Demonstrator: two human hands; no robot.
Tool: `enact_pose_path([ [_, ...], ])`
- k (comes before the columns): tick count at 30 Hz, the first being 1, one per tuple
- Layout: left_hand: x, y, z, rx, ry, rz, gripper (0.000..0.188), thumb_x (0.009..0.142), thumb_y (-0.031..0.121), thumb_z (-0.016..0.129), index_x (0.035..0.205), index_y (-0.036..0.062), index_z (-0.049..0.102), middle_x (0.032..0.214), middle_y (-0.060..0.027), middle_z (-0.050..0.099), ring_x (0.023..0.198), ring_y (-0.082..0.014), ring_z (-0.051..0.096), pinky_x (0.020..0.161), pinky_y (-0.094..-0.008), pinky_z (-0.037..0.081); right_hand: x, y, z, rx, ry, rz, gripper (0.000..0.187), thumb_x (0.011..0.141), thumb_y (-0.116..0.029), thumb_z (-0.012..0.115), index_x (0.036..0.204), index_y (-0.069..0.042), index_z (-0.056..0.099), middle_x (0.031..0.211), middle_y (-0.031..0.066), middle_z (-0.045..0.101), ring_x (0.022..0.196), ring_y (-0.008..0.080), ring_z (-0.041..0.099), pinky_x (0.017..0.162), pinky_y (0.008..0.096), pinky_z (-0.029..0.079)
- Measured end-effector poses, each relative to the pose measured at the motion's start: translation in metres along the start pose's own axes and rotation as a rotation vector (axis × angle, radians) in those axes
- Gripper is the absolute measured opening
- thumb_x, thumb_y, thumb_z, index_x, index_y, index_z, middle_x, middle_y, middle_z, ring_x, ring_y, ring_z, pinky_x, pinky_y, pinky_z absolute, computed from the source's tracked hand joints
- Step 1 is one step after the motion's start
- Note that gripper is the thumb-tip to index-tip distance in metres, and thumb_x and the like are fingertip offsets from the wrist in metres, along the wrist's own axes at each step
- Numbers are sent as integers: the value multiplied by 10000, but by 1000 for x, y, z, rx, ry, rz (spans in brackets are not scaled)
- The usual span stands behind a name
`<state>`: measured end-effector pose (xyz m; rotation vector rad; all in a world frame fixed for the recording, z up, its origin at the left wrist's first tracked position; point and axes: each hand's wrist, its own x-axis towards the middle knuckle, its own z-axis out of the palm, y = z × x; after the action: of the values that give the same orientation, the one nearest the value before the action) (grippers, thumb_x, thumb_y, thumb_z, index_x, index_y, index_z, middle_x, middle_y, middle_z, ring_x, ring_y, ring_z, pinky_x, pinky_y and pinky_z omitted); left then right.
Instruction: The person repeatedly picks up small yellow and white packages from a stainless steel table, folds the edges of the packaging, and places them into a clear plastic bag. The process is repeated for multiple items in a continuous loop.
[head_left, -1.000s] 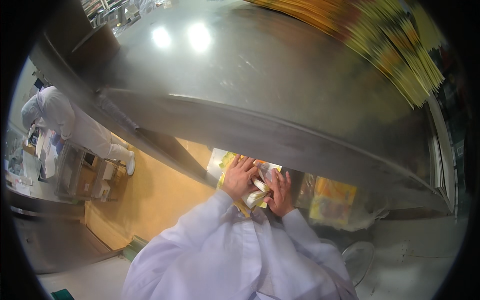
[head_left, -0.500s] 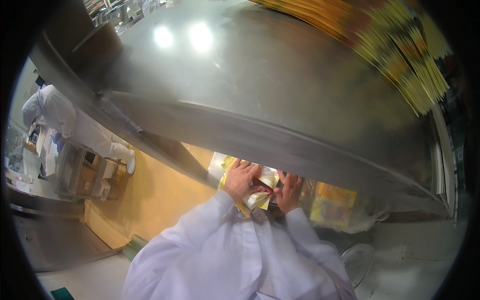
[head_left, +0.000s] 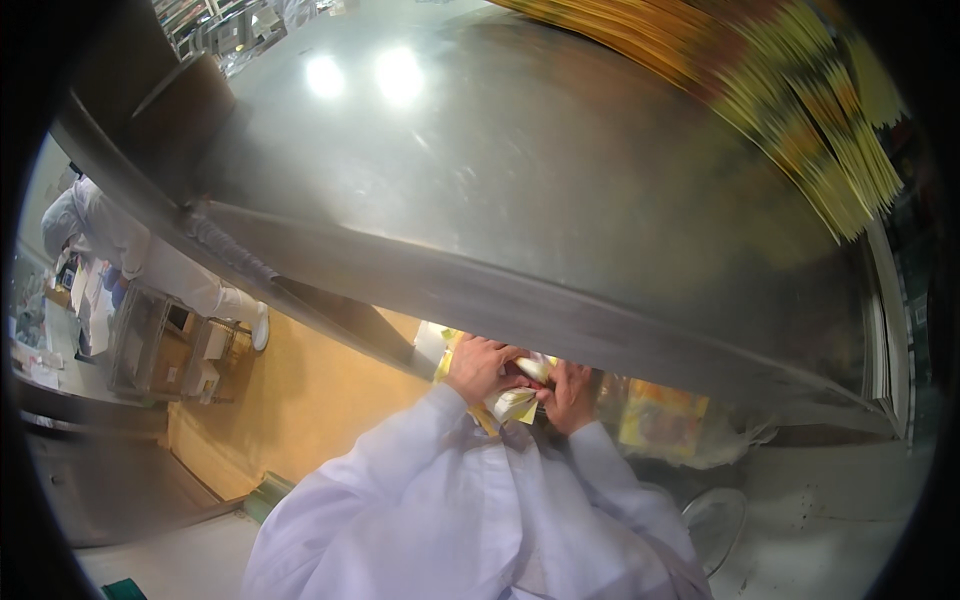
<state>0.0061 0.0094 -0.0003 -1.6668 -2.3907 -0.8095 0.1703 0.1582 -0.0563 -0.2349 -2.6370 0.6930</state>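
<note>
Yellow-and-white packet [head_left: 516, 404] between two hands.
The left hand [head_left: 484, 368] grips the packet's left side with curled fingers; the right hand [head_left: 571, 398] touches its right side, fingers bent, pinch not discernible. Packet location: between the metal table [head_left: 480, 180] and the white coat [head_left: 470, 510], left of an orange-and-yellow package [head_left: 662, 415].

Two light reflections [head_left: 399, 76] blaze off the big steel desk [head_left: 560, 180]! Tan floor [head_left: 310, 400] spreads left of the desk, a cart [head_left: 150, 335] stands farther left, and cluttered shelving [head_left: 222, 38] shows beyond the desk's far left corner.
</note>
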Motion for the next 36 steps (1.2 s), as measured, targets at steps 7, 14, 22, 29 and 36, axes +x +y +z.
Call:
enact_pose_path([
  [7,5,5,-12,5,3,-32,410,601,447,797,897,178,708,844,1,691,877,-197,634,857,-348,404,8,-1,-10,5,-8,109,821,920,-654,266,1377,17,391,1272,198,518,1193,370,414,1022,493,256],
  [14,8,4,-10,-44,33,-41,383,579,391,819,859,155,711,838,-17,679,864,-226,628,812,-368,440,5,-6,-9,37,28,-45,755,941,-620,278,1343,-3,446,1316,197,472,1176,387,419,1019,505,256],
  [22,10,1,-5,-141,41,-48,339,545,326,839,797,140,709,820,-38,664,816,-250,630,742,-373,474,1,17,10,-717,10,-132,695,943,-614,279,1174,-15,544,1274,186,494,1220,410,404,1022,545,245],
  [29,20,11,-19,-121,22,-123,364,548,310,839,854,147,730,783,-24,670,812,-235,635,750,-379,478,6,-4,-10,51,26,118,760,921,-652,279,1283,-23,504,1261,198,532,1204,418,427,1036,545,227],
  [36,4,-1,1,-320,25,-105,371,577,363,824,876,174,709,775,25,672,870,-204,627,780,-355,446,-1,-7,0,-52,-59,-21,732,937,-621,273,1336,-35,458,1281,140,541,1161,359,441,1020,508,235],
])
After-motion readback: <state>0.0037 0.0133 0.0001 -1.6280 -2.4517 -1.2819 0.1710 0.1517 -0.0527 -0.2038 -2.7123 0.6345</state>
